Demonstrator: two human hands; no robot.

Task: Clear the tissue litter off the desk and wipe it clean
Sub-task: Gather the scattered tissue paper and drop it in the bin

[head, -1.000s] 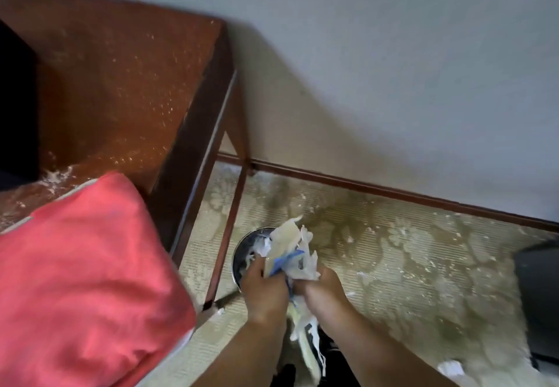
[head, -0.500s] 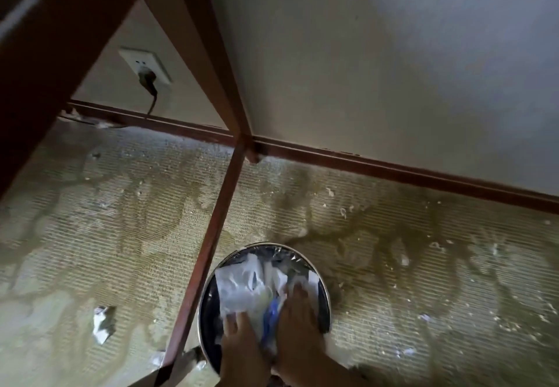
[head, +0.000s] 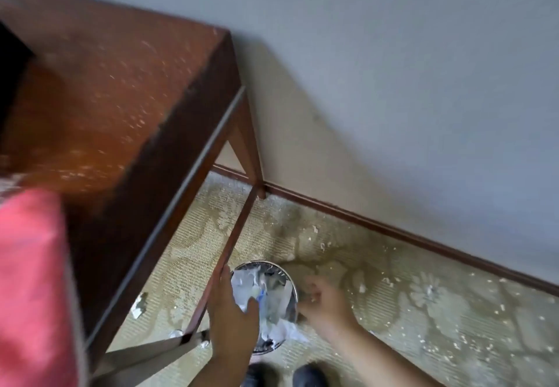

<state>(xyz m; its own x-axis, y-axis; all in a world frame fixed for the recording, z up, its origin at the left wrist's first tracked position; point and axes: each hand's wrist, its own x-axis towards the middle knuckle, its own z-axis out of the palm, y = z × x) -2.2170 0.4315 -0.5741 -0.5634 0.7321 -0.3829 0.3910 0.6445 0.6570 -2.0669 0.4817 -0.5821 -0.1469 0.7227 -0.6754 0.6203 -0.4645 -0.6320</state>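
A round metal waste bin (head: 289, 277) stands on the carpet beside the desk's front leg, stuffed with white tissue litter (head: 273, 311) and a blue scrap. My left hand (head: 231, 314) hovers over the bin's left rim with straight fingers and holds nothing. My right hand (head: 322, 303) is just right of the bin, fingers loosely curled, blurred; I see nothing in it. The brown wooden desk (head: 115, 90) fills the upper left, its top speckled with small white tissue flecks.
A red cushion (head: 30, 290) blocks the lower left. The patterned carpet (head: 423, 311) carries scattered tissue bits, with bigger scraps (head: 139, 305) under the desk. A wall and dark baseboard (head: 393, 229) run behind. My shoes (head: 284, 374) show at the bottom edge.
Both hands pressed the tissue wad into the bin and have now let go and lifted away. The view has risen, so the desk top shows again.
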